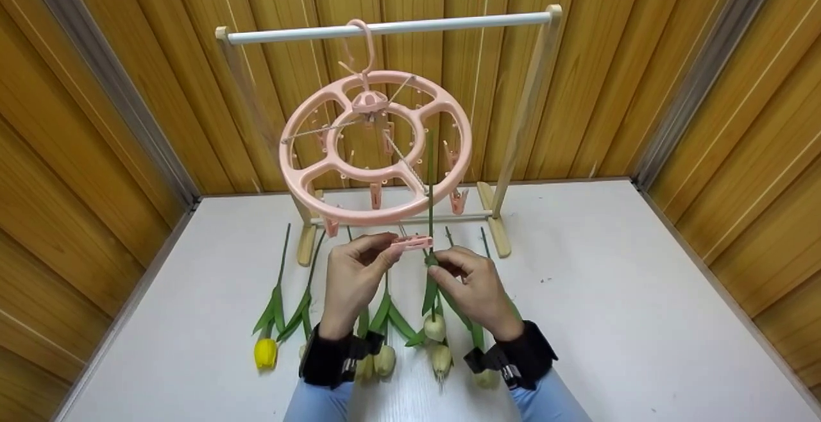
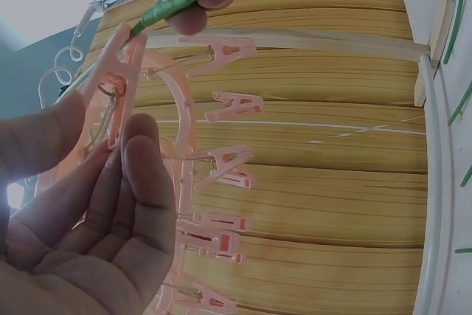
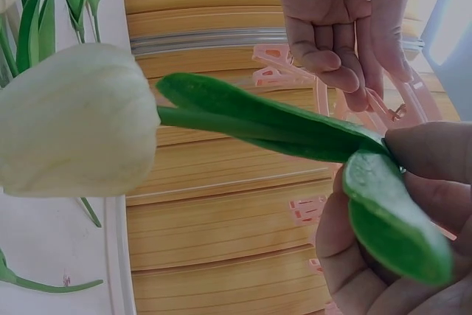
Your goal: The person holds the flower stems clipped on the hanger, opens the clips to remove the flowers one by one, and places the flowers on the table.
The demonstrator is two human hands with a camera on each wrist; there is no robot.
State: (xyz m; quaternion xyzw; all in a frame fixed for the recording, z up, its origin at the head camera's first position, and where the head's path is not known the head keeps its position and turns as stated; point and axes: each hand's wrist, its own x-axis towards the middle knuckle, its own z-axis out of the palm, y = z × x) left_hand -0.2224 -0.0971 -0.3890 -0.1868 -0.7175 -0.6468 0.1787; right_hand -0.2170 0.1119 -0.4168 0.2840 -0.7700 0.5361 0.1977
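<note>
While the left hand (image 1: 351,274) pinches a clip (image 1: 412,242) open at frame centre and the right hand (image 1: 471,288) pinches a tulip (image 1: 435,327) stem beside it, no tulip appears clipped to the hanger (image 1: 375,146); several lie on the table (image 1: 609,319) below.

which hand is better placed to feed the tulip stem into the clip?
Right, probably. The right hand already pinches the green stem of the white artificial tulip, with the stem tip by the pink plastic clip. The left hand is busy pinching that clip, which hangs from the round pink hanger.
</note>
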